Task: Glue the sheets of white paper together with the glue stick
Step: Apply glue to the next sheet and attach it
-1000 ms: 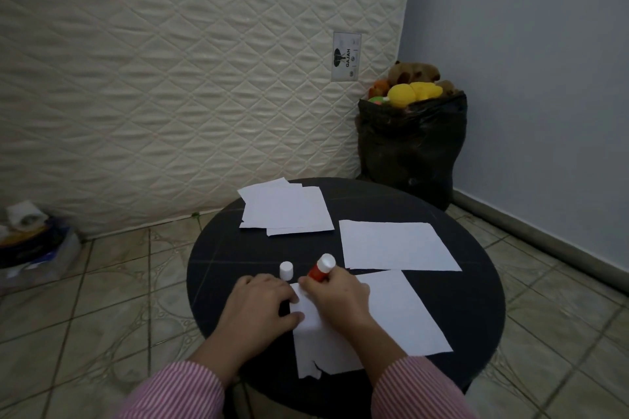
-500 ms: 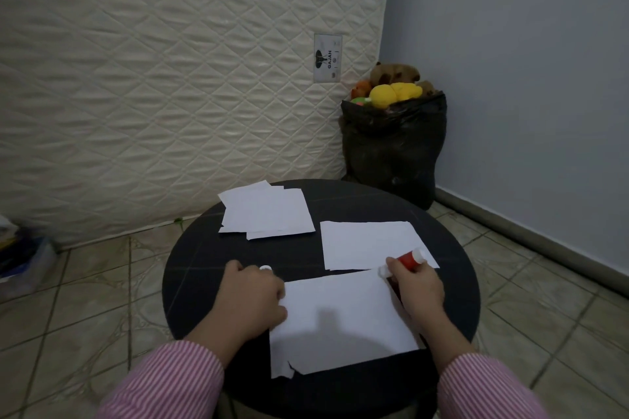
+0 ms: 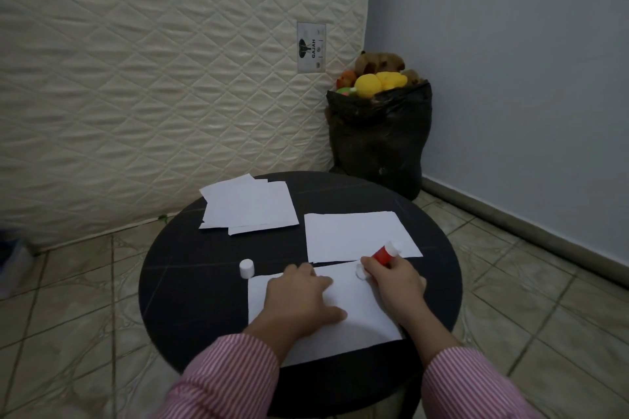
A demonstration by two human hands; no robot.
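Glue stick [image 3: 384, 254], in the right hand's [image 3: 396, 282] grip, tilts toward the sheet's [image 3: 357, 320] far corner. Left hand [image 3: 299, 299] presses flat beside it.

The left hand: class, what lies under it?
The left hand rests flat on the nearest white sheet, which lies on the black round table. The paper directly beneath the palm is hidden.

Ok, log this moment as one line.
step: applying glue | right hand: grips glue stick, tip at near sheet's far edge | left hand: presses sheet flat | cap: off, on table
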